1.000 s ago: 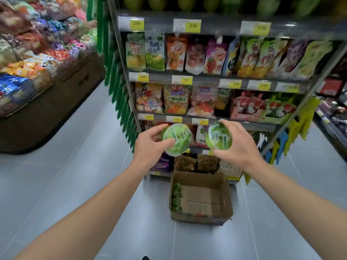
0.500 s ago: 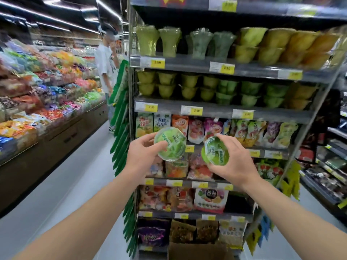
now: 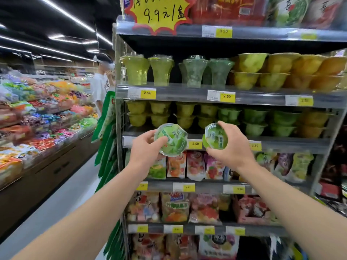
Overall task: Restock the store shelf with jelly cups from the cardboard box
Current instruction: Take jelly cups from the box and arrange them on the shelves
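Now | both hands raised, left hand (image 3: 145, 150), right hand (image 3: 231, 152) | cups higher

Grey metal shelf rack (image 3: 212, 94) w/ several tiers, yellow price tags (image 3: 227, 96) along the front rails. Top tier: red and green boxed packs (image 3: 231, 8), partly cut off, behind a yellow starburst price sign (image 3: 159, 14). 2nd tier: tall clear flared cups of green jelly (image 3: 161, 71) on left, stacked yellow-orange bowl cups (image 3: 281, 72) on right. 3rd tier: low round jelly cups (image 3: 229, 115) stacked two high, yellow-green at left, green in the middle, orange at far right. Lower tiers: colourful upright snack pouches (image 3: 195, 164) in rows.
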